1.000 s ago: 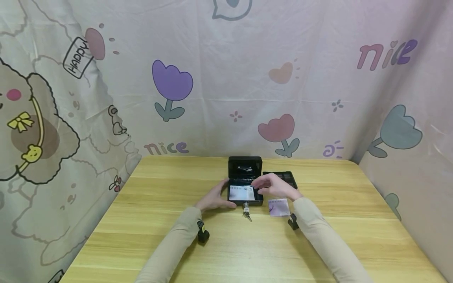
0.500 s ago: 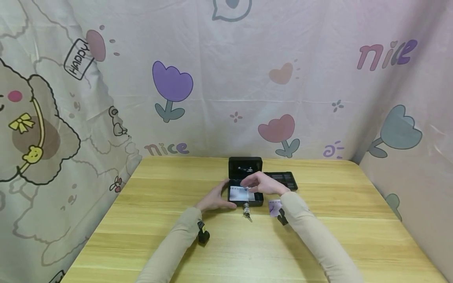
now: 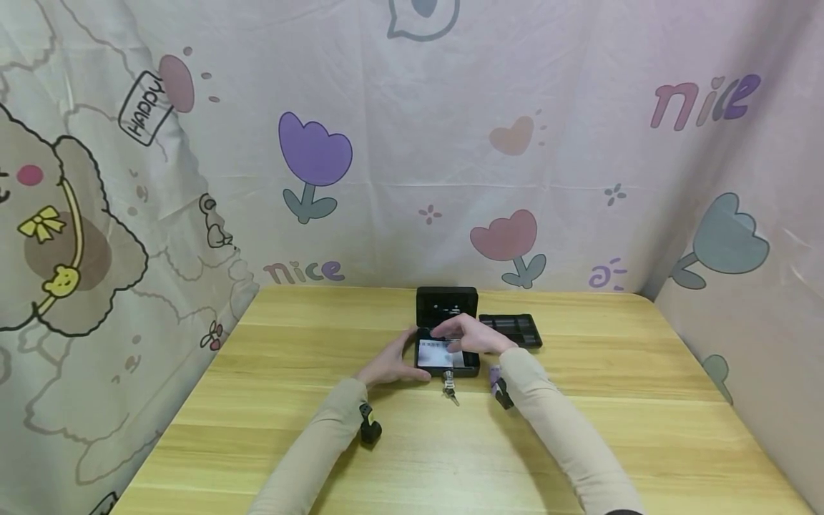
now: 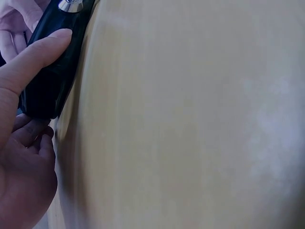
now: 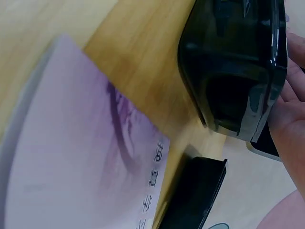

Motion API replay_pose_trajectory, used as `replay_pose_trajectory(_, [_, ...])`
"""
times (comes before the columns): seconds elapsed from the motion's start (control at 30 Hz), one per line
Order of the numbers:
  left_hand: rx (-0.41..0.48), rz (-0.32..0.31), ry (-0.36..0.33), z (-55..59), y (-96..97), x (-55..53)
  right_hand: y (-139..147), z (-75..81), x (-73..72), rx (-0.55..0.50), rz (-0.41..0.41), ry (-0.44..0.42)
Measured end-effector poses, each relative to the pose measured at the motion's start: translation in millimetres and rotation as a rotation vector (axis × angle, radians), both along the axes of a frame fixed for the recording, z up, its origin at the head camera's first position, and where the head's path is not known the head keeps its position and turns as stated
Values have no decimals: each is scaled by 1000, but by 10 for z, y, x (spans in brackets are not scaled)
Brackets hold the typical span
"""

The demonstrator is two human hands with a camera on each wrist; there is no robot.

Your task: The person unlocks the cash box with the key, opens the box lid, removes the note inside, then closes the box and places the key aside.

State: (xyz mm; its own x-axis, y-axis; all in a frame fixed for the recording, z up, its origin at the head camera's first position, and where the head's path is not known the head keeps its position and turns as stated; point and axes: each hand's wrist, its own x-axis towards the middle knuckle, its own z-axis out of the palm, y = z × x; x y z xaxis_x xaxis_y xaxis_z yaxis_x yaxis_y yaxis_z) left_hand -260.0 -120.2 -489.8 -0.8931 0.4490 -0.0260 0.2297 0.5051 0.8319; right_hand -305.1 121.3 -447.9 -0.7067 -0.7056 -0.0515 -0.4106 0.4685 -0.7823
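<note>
A small black cash box (image 3: 466,372) stands near the back of the table with its lid (image 3: 445,304) raised. My left hand (image 3: 389,360) grips its front left corner, thumb on the front wall and fingers along the side. In the left wrist view that thumb lies across the black box (image 4: 50,81) beside the silver lock (image 4: 70,5). A pale printed slip of paper (image 3: 433,355) lies inside the box. Over it is my right hand (image 3: 473,335), fingers extended and fingertips at the paper. A set of keys (image 3: 450,390) hangs from the front lock.
Behind the right hand, a black compartment tray (image 3: 524,330) lies on the table (image 3: 335,322). A purple printed paper stack (image 5: 81,143) lies right of the box, partly hidden by the right wrist in the head view. A patterned cloth (image 3: 386,143) hangs behind the table.
My right hand has moved left from the box's right side to over the paper inside. Its wrist now covers much of the purple stack. My left hand stays in place.
</note>
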Motion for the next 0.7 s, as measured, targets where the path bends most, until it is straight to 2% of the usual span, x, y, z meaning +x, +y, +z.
replay_pose_trajectory(0.27, [0, -3, 13, -1, 4, 1, -55, -23, -2, 47, -3, 53])
replay_pose_trajectory(0.7, [16, -8, 2, -15, -7, -13, -71, -46, -3, 41, -36, 29])
